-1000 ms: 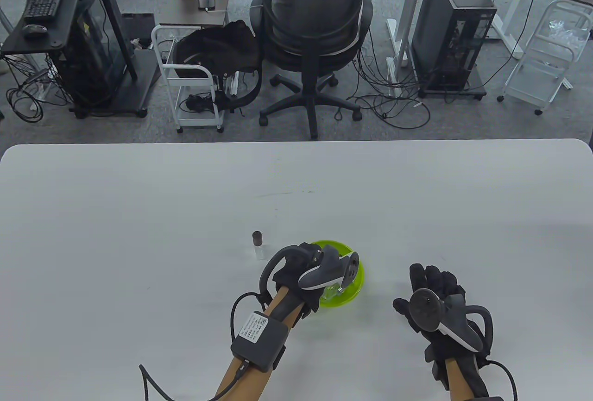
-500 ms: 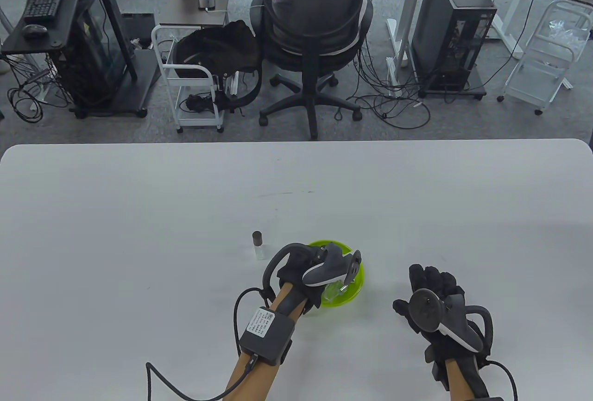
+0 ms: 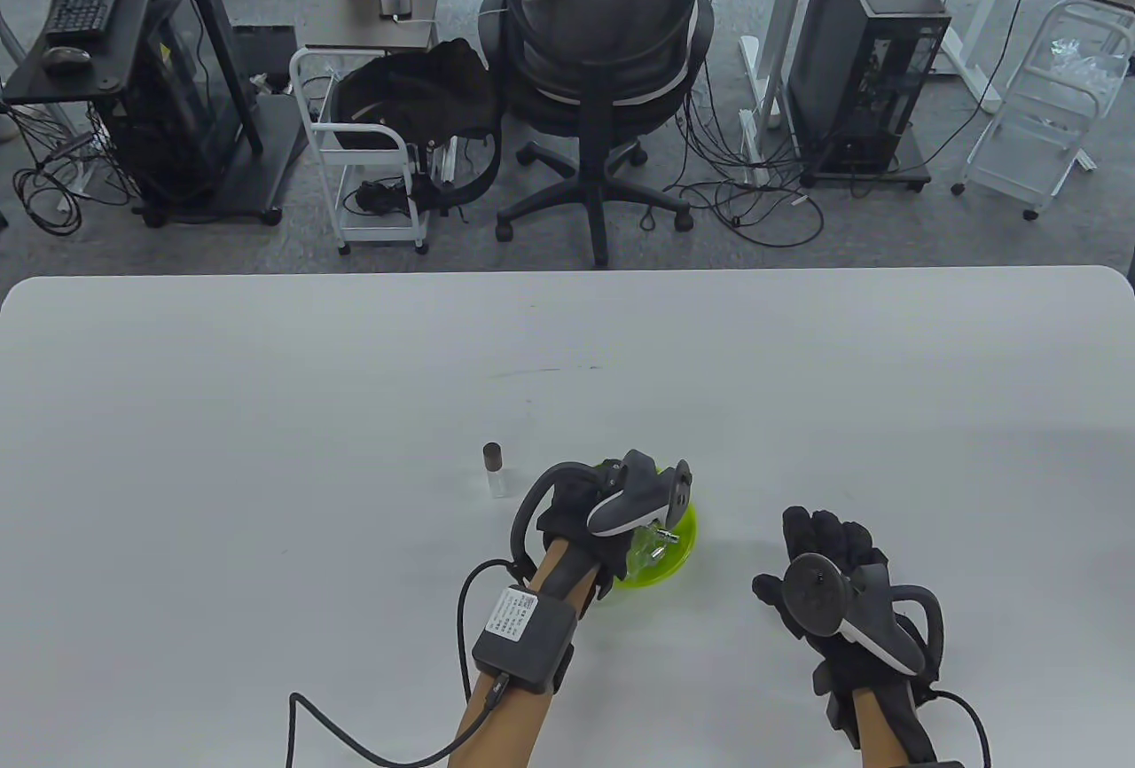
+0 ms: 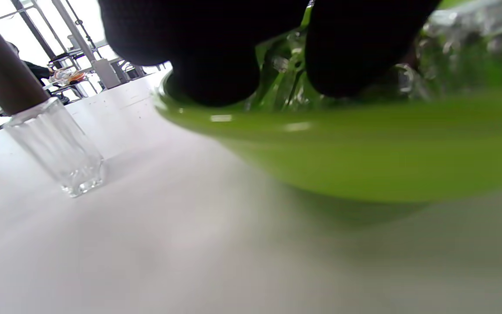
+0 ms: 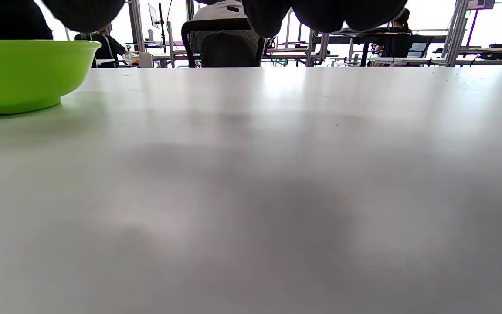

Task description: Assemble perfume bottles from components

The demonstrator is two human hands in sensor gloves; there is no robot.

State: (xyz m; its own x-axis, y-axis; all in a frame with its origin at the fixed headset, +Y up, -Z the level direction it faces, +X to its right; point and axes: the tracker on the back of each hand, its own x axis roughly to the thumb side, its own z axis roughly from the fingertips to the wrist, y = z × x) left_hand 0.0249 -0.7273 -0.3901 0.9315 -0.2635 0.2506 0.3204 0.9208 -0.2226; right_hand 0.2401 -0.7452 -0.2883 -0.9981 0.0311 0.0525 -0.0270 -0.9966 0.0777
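Left hand (image 3: 590, 520) at lower centre, fingertips (image 4: 216, 74) dipped into green bowl (image 3: 678, 551); grasp undeterminable. Right hand (image 3: 838, 573) at lower right, flat on table (image 3: 266, 404), fingers relaxed. Capped glass bottle (image 3: 495, 471) upright left of bowl.

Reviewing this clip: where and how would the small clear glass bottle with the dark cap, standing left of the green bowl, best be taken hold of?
Probably by its glass body, pinched from the sides. The small clear glass bottle with the dark cap stands upright and apart from the green plastic bowl, so its sides look open to fingers, and the ribbed glass walls may give more hold than the smooth cap.
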